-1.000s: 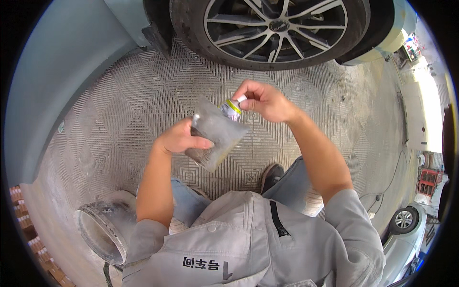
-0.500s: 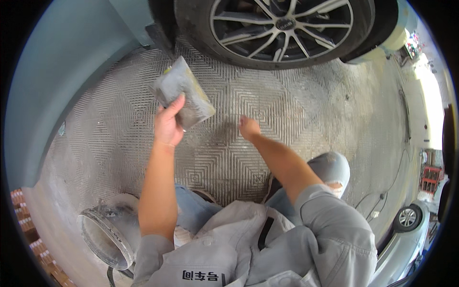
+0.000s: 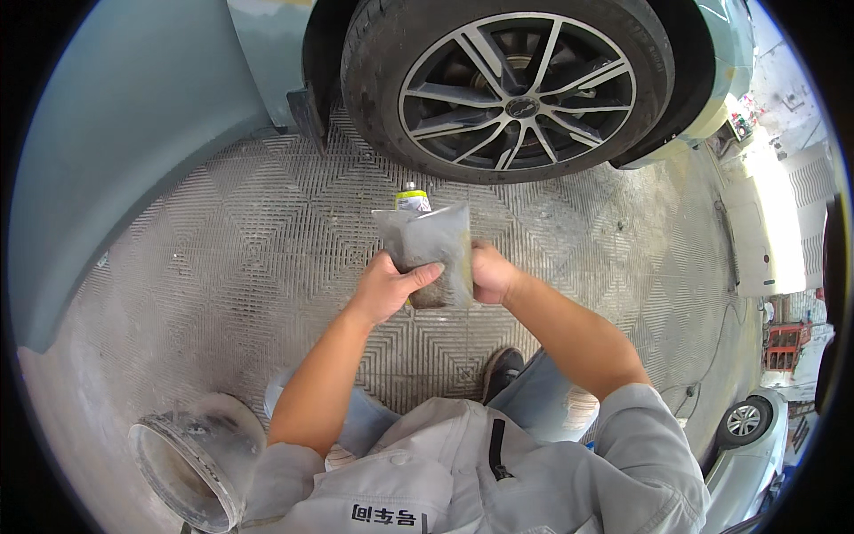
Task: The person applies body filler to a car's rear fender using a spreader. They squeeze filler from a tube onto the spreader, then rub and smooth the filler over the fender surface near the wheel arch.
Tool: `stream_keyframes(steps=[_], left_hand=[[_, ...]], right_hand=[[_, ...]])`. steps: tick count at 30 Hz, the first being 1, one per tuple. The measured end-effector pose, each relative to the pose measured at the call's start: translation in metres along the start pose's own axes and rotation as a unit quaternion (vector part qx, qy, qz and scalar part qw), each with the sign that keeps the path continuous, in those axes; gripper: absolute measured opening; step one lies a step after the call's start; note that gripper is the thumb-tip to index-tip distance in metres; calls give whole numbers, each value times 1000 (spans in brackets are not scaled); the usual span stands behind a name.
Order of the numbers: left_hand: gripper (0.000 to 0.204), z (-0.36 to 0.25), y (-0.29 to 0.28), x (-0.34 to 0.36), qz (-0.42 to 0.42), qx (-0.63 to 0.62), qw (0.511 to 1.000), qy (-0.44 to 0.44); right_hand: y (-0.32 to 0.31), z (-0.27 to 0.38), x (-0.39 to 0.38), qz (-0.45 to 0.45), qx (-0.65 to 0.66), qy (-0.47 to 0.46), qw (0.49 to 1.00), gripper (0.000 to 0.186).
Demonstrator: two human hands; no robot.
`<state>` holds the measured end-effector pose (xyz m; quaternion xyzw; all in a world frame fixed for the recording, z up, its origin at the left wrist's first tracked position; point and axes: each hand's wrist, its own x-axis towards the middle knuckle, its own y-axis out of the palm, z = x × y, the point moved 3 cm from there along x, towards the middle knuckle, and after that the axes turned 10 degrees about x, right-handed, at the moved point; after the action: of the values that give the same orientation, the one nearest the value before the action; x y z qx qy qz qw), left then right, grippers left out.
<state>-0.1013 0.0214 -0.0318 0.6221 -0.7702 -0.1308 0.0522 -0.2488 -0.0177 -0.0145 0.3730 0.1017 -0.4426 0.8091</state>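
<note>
My left hand (image 3: 387, 287) grips a flat grey plate smeared with dried filler (image 3: 436, 245), its thumb lying across the front face. Behind that plate, a tube with a yellow-green band and a small pale cap (image 3: 412, 198) sticks up past the top edge; the plate covers most of it. My right hand (image 3: 492, 272) is closed at the plate's right edge. Its fingertips are partly hidden, so I cannot tell what they hold. Both hands are above the patterned floor, in front of a car wheel (image 3: 525, 107).
A grey-blue car panel (image 3: 142, 151) curves along the left. Beside my left knee a dirty white bucket (image 3: 169, 472) lies tipped over. To the right are a cable (image 3: 729, 343), a red rack (image 3: 785, 347) and a silver car (image 3: 743, 463).
The plate has swung right and more upright in my left hand, exposing the tube top. My right hand has come from beside it to its right edge. The wheel appears lower in view.
</note>
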Motion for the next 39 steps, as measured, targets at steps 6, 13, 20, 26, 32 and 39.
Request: stream_keyframes(steps=[6,13,20,26,32,39], left_hand=[[40,8,17,-8,-33,21,999,-24],[50,11,-42,-2,-215,298,920,-138],[72,26,-69,2,-198,676,684,-186],[48,1,-70,3,-322,320,874,-173],[28,-6,-51,2,-162,0,984,-74],[20,-6,-9,-7,-173,78,981,34]], right_hand=[[-16,-12,10,-118,103,-20,988,36],[-53,31,18,-194,148,-218,945,21],[-66,38,-7,-236,138,-188,943,27],[-46,33,-6,-170,95,-141,971,26],[-24,22,-9,-79,-31,-55,995,34],[-5,20,-14,-85,-381,-120,913,44]])
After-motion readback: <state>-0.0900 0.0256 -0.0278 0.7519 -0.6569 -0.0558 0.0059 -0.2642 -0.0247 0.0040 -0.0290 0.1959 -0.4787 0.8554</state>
